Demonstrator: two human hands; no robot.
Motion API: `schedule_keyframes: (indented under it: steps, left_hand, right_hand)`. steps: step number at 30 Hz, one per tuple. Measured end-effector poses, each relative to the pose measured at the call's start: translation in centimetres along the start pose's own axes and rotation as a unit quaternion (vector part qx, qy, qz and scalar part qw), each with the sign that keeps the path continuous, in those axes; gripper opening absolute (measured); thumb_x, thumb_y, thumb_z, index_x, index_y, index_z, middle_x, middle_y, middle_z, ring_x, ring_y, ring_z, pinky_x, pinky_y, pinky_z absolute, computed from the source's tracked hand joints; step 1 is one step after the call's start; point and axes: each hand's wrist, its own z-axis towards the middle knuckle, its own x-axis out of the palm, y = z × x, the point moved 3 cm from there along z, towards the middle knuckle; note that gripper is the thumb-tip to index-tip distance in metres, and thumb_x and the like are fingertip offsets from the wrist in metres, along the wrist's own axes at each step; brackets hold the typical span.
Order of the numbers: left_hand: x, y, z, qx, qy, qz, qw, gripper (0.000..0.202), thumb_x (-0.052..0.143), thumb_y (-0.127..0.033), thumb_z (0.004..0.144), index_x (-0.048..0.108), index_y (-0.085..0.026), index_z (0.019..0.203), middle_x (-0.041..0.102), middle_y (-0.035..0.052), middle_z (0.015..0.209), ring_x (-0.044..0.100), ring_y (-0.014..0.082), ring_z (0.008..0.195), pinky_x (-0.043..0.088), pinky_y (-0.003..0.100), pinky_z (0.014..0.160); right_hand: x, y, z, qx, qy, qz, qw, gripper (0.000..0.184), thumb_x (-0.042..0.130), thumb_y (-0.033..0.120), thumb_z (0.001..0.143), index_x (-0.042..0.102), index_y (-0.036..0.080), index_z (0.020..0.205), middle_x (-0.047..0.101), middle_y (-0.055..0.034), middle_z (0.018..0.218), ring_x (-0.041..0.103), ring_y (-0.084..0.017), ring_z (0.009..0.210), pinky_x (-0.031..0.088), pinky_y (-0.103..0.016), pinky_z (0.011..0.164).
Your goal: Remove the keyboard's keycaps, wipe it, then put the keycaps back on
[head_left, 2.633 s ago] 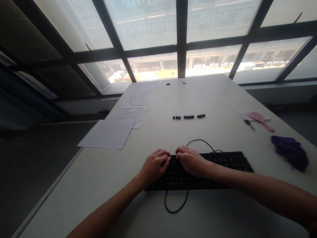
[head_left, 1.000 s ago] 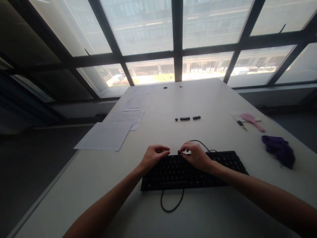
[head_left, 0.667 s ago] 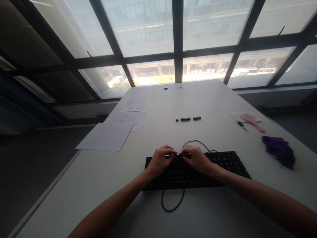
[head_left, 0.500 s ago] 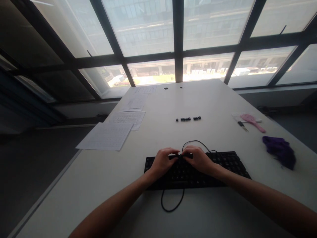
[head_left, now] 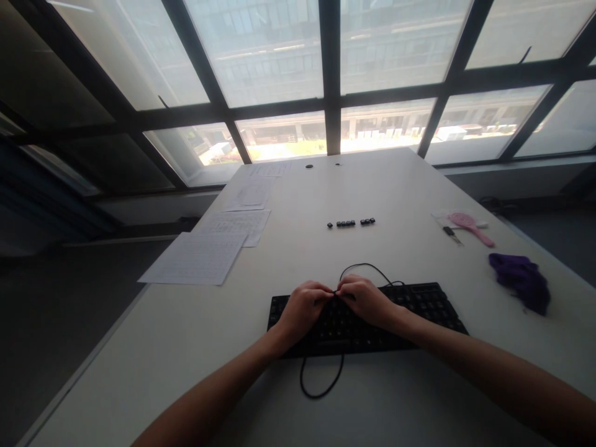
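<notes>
Both of my hands meet above the top rows of a black keyboard (head_left: 330, 332) on the white table. My left hand (head_left: 305, 307) is closed in a pinch, thumb and index fingertips together. From the other side my right hand (head_left: 365, 301) pinches at the same spot, its fingertips almost touching the left ones. A tiny dark piece, apparently a keycap (head_left: 334, 292), shows between the fingertips; the fingers cover most of it. Beyond the keyboard, several loose black keycaps (head_left: 345, 223) lie in a row, split into groups.
A black cable (head_left: 321, 396) loops out in front of the keyboard and another loop shows behind it. Printed sheets (head_left: 195, 257) lie along the table's left side. At right are a pink hairbrush (head_left: 470, 227), a small black-ended tool (head_left: 449, 232) and a purple cloth (head_left: 521, 282).
The fingers of both hands have closed in tighter, and the gap between thumb and index fingers has shrunk. The whole view has shifted slightly.
</notes>
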Motion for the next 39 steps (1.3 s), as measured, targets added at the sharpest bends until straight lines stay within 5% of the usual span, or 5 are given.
schedule_keyframes:
  steps: [18, 21, 25, 30, 39]
  left_hand:
    - [-0.9, -1.0, -0.3, 0.068, 0.08, 0.136, 0.985, 0.02, 0.057, -0.023, 0.094, 0.075, -0.025, 0.103, 0.071, 0.0049, 0.115, 0.059, 0.0242, 0.113, 0.047, 0.042, 0.103]
    - [-1.7, 0.1, 2.4, 0.037, 0.079, 0.092, 0.992, 0.016, 0.065, -0.03, 0.09, 0.075, -0.024, 0.1, 0.072, 0.0053, 0.114, 0.065, 0.0226, 0.105, 0.052, 0.038, 0.095]
    - [-3.0, 3.4, 9.5, -0.067, -0.024, 0.075, 0.995, 0.02, 0.07, -0.029, 0.086, 0.074, -0.018, 0.102, 0.076, 0.0071, 0.096, 0.07, 0.0188, 0.078, 0.058, 0.032, 0.075]
    - [-2.0, 7.3, 17.7, -0.111, -0.08, 0.105, 0.985, 0.028, 0.075, -0.018, 0.08, 0.072, -0.013, 0.107, 0.074, 0.012, 0.109, 0.071, 0.0188, 0.081, 0.055, 0.033, 0.085]
    - [0.6, 9.7, 22.0, -0.121, -0.086, 0.13, 0.98, 0.016, 0.068, -0.015, 0.082, 0.076, -0.014, 0.096, 0.075, 0.0106, 0.102, 0.07, 0.0194, 0.084, 0.051, 0.032, 0.092]
  right_hand:
    - [-0.5, 0.7, -0.6, -0.023, 0.055, -0.094, 0.994, 0.04, 0.049, -0.009, 0.076, 0.073, 0.02, 0.091, 0.07, -0.0072, 0.103, 0.057, -0.023, 0.101, 0.048, -0.033, 0.086]
    - [-1.6, -0.4, 0.7, -0.011, 0.026, -0.072, 0.997, 0.034, 0.051, -0.004, 0.081, 0.072, 0.02, 0.091, 0.072, -0.0057, 0.096, 0.061, -0.021, 0.096, 0.048, -0.033, 0.087]
    - [-5.2, -4.5, 5.7, 0.062, -0.089, -0.117, 0.987, 0.018, 0.059, 0.008, 0.088, 0.073, 0.019, 0.093, 0.072, -0.0067, 0.09, 0.062, -0.021, 0.088, 0.047, -0.034, 0.084]
    - [-7.4, -10.2, 12.9, 0.122, -0.118, -0.214, 0.962, 0.013, 0.064, 0.013, 0.089, 0.073, 0.017, 0.098, 0.073, -0.0106, 0.099, 0.059, -0.025, 0.1, 0.044, -0.035, 0.087]
    - [-5.7, -13.8, 16.9, 0.095, -0.052, -0.231, 0.967, 0.011, 0.065, 0.009, 0.086, 0.075, 0.014, 0.083, 0.075, -0.0141, 0.092, 0.057, -0.028, 0.102, 0.036, -0.04, 0.091]
